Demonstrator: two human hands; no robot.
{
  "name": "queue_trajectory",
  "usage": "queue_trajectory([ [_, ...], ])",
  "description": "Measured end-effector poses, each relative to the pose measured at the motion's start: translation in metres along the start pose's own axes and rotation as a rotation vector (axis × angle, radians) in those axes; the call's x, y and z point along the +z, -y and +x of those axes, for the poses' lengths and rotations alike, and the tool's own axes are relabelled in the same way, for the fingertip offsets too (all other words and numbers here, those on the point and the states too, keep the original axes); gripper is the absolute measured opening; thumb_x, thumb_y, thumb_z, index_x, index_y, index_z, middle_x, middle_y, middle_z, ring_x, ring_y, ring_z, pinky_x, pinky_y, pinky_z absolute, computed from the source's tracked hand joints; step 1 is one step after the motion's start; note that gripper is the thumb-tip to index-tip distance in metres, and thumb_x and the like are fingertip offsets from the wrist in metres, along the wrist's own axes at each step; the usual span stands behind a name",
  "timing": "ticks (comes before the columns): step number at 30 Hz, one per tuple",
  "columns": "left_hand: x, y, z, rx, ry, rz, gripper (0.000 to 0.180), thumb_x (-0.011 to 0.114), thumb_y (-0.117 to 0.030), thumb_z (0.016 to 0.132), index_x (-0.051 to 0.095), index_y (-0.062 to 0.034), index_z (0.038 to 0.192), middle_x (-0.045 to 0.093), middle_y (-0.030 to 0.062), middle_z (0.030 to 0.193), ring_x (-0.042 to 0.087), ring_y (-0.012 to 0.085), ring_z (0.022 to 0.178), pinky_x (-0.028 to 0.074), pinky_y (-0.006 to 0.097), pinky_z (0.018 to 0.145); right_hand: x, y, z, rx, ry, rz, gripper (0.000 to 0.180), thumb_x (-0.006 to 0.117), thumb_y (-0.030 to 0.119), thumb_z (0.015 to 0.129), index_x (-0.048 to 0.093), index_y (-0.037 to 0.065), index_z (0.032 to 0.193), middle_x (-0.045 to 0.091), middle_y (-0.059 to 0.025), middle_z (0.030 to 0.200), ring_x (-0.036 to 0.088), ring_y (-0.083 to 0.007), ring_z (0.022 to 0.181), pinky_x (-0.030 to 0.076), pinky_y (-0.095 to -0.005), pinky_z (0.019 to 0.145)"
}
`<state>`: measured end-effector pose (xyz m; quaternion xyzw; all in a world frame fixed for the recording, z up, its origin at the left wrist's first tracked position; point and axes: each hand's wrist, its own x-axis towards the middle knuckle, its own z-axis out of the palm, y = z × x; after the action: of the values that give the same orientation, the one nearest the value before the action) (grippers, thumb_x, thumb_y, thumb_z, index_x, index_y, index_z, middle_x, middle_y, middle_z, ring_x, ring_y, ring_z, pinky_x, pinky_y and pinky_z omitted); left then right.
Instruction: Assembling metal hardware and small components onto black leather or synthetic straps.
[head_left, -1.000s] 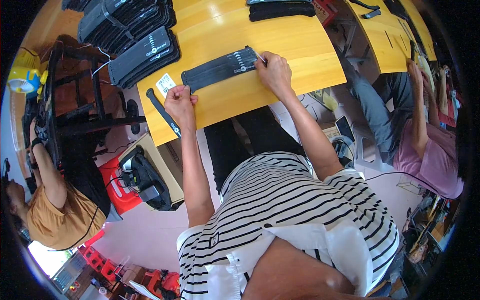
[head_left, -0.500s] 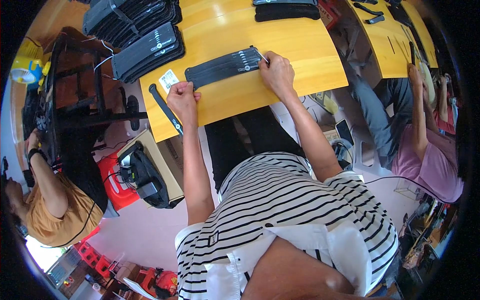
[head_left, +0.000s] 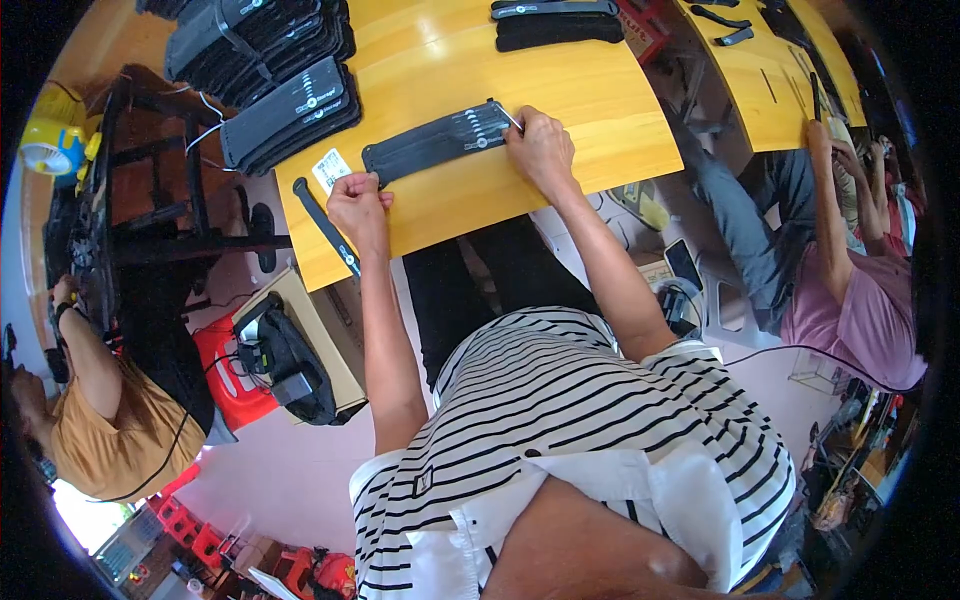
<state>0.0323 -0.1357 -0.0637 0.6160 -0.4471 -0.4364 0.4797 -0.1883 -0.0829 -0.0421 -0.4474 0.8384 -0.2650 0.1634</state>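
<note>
A flat black fabric strap bundle [head_left: 430,140] with white print lies across the yellow table in front of me. My right hand [head_left: 543,150] is closed at its right end, gripping a thin white strip [head_left: 509,115] that sticks out from the fingers. At the bundle's lower left corner is my left hand [head_left: 360,210], thumb and fingers pressed together; what they pinch is hidden. Beside that hand sits a white printed label card [head_left: 331,165], partly covered by the fingers. A single black strap [head_left: 325,225] lies near the table's left edge.
Tall stacks of black straps [head_left: 290,115] stand at the table's far left, and a smaller stack [head_left: 557,28] at the back. Another yellow table [head_left: 765,75] is on the right, where a person in pink works. At left sit a yellow fan [head_left: 50,145] and a person in orange.
The whole view has shifted slightly. My left hand's fingers have closed more tightly together beside the label card. My right hand remains at the bundle's right end with the white strip.
</note>
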Motion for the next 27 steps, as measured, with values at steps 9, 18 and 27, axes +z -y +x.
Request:
queue_trajectory([
  [9, -0.01, 0.008, 0.006, 0.036, 0.056, 0.002, 0.009, 0.06, -0.004, 0.08, 0.055, 0.0029, 0.083, 0.056, 0.0053, 0.065, 0.053, 0.0117, 0.046, 0.043, 0.022, 0.042, 0.002, -0.004, 0.001, -0.035, -0.019, 0.051, 0.013, 0.061, 0.017, 0.074, 0.06, 0.006, 0.079, 0.063, -0.0174, 0.078, 0.061, -0.0341, 0.08, 0.047, -0.0431, 0.07],
  [18, -0.016, -0.008, 0.002, 0.593, -0.018, 0.482, 0.028, 0.052, -0.018, 0.086, 0.058, 0.0043, 0.102, 0.063, 0.0183, 0.087, 0.062, 0.0315, 0.079, 0.049, 0.038, 0.07, -0.018, 0.006, 0.021, -0.133, -0.144, 0.106, 0.017, 0.055, 0.023, 0.079, 0.06, 0.007, 0.08, 0.062, -0.0185, 0.072, 0.061, -0.0332, 0.074, 0.047, -0.0439, 0.065],
  [27, 0.053, -0.001, 0.003, 0.879, 0.269, 0.941, 0.069, 0.047, -0.043, 0.086, 0.03, 0.0071, 0.131, 0.028, 0.022, 0.139, 0.023, 0.0326, 0.131, 0.018, 0.049, 0.105, 0.057, 0.048, 0.047, -0.517, -0.331, -0.271, 0.019, 0.059, 0.023, 0.077, 0.053, 0.008, 0.087, 0.053, -0.0116, 0.083, 0.054, -0.0277, 0.079, 0.046, -0.041, 0.061],
])
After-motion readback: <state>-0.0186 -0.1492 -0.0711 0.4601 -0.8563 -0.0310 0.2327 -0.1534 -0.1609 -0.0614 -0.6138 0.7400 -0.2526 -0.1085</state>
